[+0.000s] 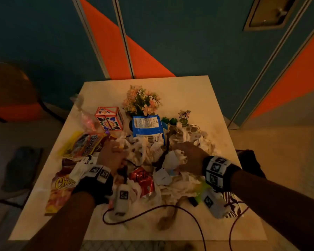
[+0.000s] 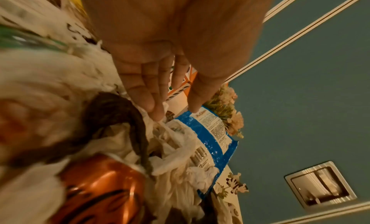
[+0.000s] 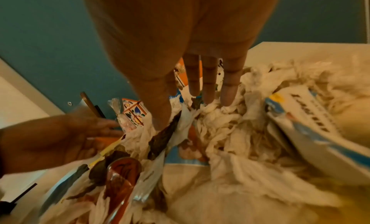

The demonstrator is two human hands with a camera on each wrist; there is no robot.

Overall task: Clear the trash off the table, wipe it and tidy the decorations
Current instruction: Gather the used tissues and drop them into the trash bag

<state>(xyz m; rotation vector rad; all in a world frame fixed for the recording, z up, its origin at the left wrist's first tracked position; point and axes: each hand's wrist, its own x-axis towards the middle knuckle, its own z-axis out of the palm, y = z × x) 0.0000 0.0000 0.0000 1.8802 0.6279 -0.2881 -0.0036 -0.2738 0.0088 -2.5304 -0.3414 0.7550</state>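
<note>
A heap of crumpled white tissues [image 1: 145, 151] covers the middle of the pale table [image 1: 198, 98], mixed with a blue snack bag [image 1: 149, 127], a crushed red can [image 1: 143, 180] and bright snack wrappers [image 1: 83, 144]. My left hand [image 1: 114, 153] lies on the heap's left side; in the left wrist view its fingers [image 2: 154, 107] are straight, tips touching tissue [image 2: 176, 138]. My right hand [image 1: 187, 154] rests on the right side, straight fingers [image 3: 230, 91] pressing into tissue [image 3: 230, 132]. Behind the heap stand a flower decoration [image 1: 141, 102], a patterned box [image 1: 110, 118] and a zebra figurine [image 1: 184, 115].
An orange chip bag [image 1: 62, 187] lies at the table's front left. Red cables [image 1: 152, 209] trail over the front edge. A dark bag [image 1: 250, 160] sits off the right edge, a chair [image 1: 13, 87] stands far left. A blue-and-white package [image 3: 312, 124] lies beside my right hand.
</note>
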